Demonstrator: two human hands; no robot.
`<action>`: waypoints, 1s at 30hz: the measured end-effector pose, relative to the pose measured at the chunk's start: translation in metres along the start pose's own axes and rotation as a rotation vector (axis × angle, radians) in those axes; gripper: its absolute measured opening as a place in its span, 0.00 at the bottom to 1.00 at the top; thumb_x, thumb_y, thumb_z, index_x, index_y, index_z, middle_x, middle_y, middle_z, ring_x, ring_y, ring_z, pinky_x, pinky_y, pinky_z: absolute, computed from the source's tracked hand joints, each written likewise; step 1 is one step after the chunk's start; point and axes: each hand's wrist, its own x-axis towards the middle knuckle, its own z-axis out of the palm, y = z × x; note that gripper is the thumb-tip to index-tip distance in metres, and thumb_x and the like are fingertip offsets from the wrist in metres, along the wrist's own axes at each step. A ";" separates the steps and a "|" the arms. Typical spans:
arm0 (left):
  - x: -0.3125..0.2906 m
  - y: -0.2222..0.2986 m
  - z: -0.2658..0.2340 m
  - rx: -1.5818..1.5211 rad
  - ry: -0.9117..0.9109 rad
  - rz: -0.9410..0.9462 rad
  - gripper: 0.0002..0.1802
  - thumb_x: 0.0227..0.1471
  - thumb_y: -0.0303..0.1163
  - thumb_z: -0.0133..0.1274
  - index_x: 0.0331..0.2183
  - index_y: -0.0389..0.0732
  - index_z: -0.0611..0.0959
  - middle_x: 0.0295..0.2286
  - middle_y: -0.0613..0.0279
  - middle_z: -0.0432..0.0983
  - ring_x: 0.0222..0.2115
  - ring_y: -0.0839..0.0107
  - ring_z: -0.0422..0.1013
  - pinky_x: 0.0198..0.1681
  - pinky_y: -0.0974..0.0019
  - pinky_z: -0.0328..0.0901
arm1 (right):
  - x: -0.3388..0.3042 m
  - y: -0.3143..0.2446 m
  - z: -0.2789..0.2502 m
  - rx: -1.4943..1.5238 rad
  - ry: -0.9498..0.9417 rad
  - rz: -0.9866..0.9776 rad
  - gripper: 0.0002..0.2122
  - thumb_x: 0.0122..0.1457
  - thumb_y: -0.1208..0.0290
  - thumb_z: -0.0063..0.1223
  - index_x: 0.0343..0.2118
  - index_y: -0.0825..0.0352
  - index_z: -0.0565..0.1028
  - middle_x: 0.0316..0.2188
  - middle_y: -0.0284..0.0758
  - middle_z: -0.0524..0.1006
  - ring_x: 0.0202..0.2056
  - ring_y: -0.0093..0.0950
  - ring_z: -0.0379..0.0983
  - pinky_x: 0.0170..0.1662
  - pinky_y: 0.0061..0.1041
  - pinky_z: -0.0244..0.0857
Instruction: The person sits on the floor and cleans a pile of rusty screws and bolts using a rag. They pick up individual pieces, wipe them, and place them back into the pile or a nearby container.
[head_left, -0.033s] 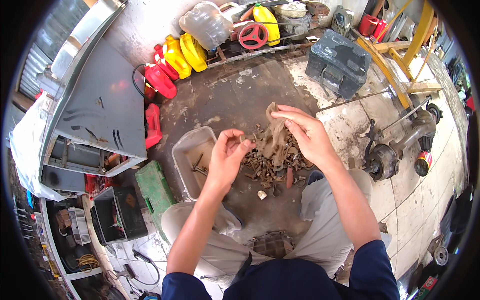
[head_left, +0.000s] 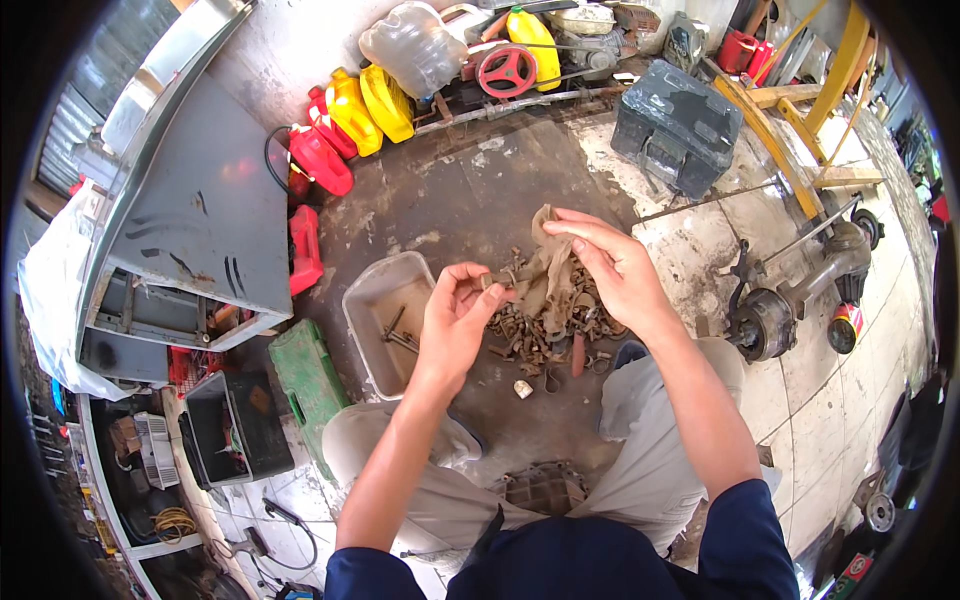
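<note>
From my right hand [head_left: 610,262], fingers pinched together, hangs a crumpled brown rag [head_left: 548,275]. My left hand [head_left: 455,315] pinches a small dull metal piece [head_left: 492,281] between thumb and fingers, just left of the rag; its exact kind is too small to tell. Below and behind the rag lies a heap of rusty bolts and small hardware [head_left: 530,345] on the floor, partly hidden by the cloth and my right hand. A grey plastic tub [head_left: 362,330] stands left of my left hand, with a few long bolts [head_left: 398,335] inside.
A green case [head_left: 308,385] and a black bin [head_left: 240,430] stand at the left, near a grey metal cabinet [head_left: 205,225]. Red and yellow jugs [head_left: 352,112] line the wall. A black toolbox [head_left: 677,125] sits far right, an axle-like part [head_left: 765,322] nearer. A pale lump [head_left: 523,389] lies between my feet.
My left hand has shifted slightly to the right, and the metal piece in its fingers shows more plainly. My right hand and the rag stay nearly where they were.
</note>
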 end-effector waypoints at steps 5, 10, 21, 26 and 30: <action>-0.013 0.005 0.012 -0.137 -0.011 0.108 0.12 0.56 0.22 0.50 0.42 0.38 0.68 0.38 0.62 0.70 0.44 0.67 0.71 0.52 0.62 0.64 | 0.004 -0.002 0.010 0.113 -0.012 0.019 0.13 0.65 0.77 0.40 0.47 0.66 0.75 0.54 0.38 0.70 0.54 0.26 0.66 0.56 0.23 0.57; -0.017 0.007 0.008 -0.156 -0.021 0.197 0.13 0.56 0.20 0.50 0.43 0.38 0.68 0.41 0.61 0.70 0.46 0.67 0.70 0.50 0.66 0.64 | -0.003 -0.006 0.021 0.447 0.008 0.179 0.14 0.66 0.76 0.37 0.48 0.67 0.74 0.55 0.38 0.69 0.55 0.27 0.65 0.57 0.24 0.56; -0.019 0.005 0.003 -0.096 0.051 0.133 0.14 0.54 0.18 0.51 0.43 0.37 0.70 0.39 0.61 0.71 0.43 0.76 0.70 0.47 0.73 0.65 | -0.008 -0.012 0.029 0.280 -0.285 0.166 0.14 0.66 0.71 0.37 0.51 0.65 0.73 0.58 0.42 0.64 0.55 0.31 0.65 0.57 0.30 0.60; -0.017 0.002 0.002 -0.092 0.077 0.128 0.14 0.54 0.18 0.52 0.43 0.37 0.71 0.37 0.64 0.70 0.41 0.78 0.69 0.45 0.75 0.65 | -0.006 -0.008 0.032 0.483 -0.174 0.268 0.14 0.64 0.78 0.38 0.51 0.69 0.68 0.52 0.39 0.69 0.51 0.26 0.68 0.53 0.24 0.63; -0.015 0.002 0.002 -0.084 0.044 0.112 0.14 0.53 0.19 0.53 0.42 0.36 0.70 0.38 0.62 0.70 0.43 0.76 0.69 0.46 0.73 0.65 | -0.005 -0.003 0.034 0.340 -0.182 0.247 0.14 0.58 0.87 0.43 0.47 0.69 0.69 0.46 0.34 0.73 0.49 0.23 0.69 0.50 0.22 0.64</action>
